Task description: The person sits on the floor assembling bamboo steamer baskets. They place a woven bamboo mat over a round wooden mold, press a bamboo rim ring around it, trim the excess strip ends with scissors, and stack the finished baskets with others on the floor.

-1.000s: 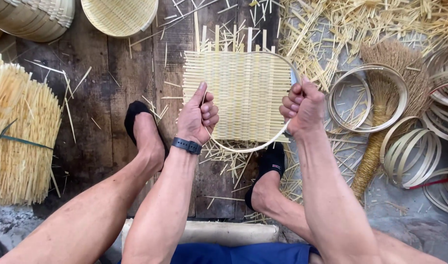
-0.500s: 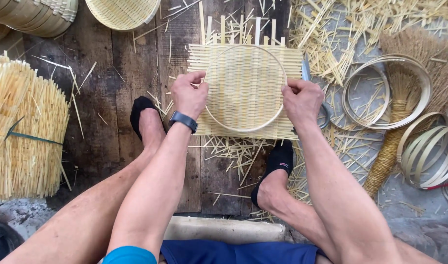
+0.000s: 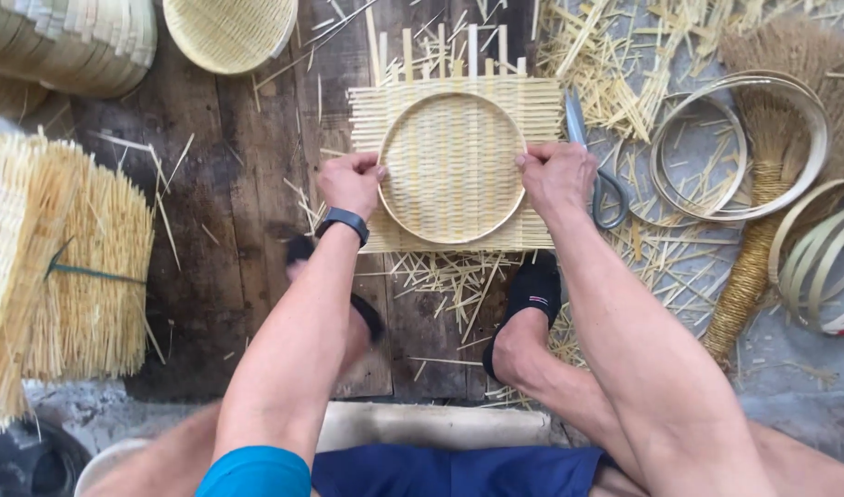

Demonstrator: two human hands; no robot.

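Since the earlier frame, both hands have shifted outward to opposite edges of one round hoop.
Two black-socked feet rest on the plank floor; left hand [image 3: 351, 184] and right hand [image 3: 558, 177] pinch the hoop [image 3: 451, 167] flat onto one square woven mat [image 3: 454, 120]; one pair of scissors [image 3: 595, 170] lies just right.

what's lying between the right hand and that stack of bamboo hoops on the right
In the head view, a pair of scissors lies just beside the right hand, with loose bamboo trimmings scattered on the floor before the bamboo hoops.
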